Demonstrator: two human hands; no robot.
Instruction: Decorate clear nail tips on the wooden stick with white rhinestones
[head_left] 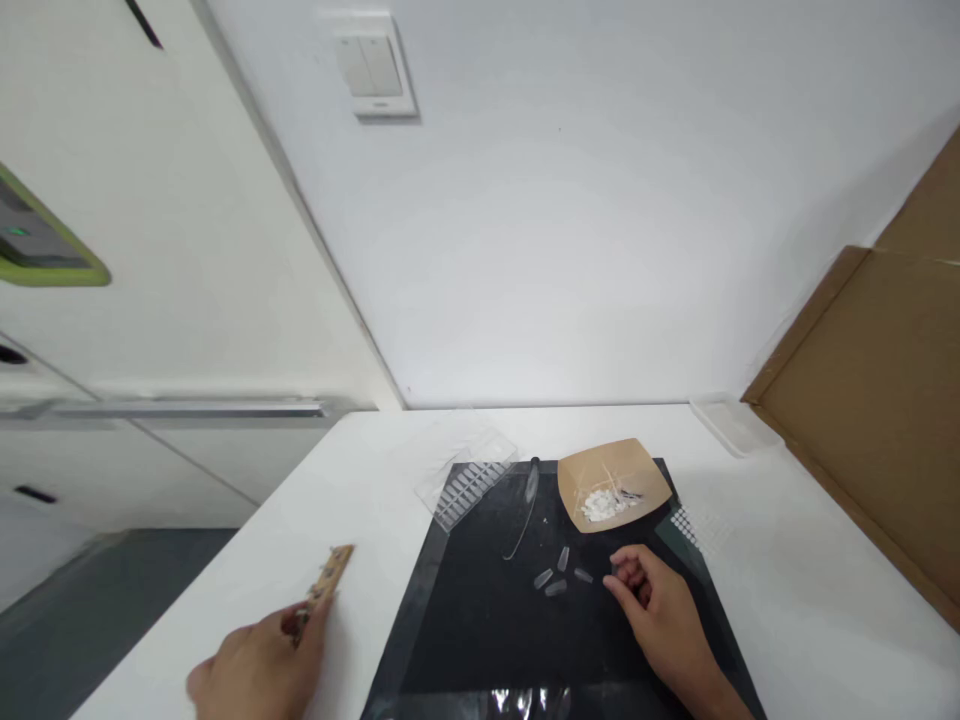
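My left hand (259, 665), at the lower left over the white table, is closed on a narrow brown strip (330, 573) with small dark pieces along it. Over the right part of the black mat (480, 630), my right hand (656, 610) has thumb and fingers curled into a pinch. Whatever may be between its fingertips is too small to make out. Just left of these fingertips lie several loose clear nail tips (556, 588). Behind them is a thin tool with a dark end and a long wire-like shaft (527, 515).
A brown paper tray (581, 475) holding white bits stands at the mat's back edge. A clear case of nail tips (469, 490) overlaps the back left corner. White dots on a sheet (688, 527) lie right. Brown cardboard (862, 400) and a white wall (600, 220) bound the table.
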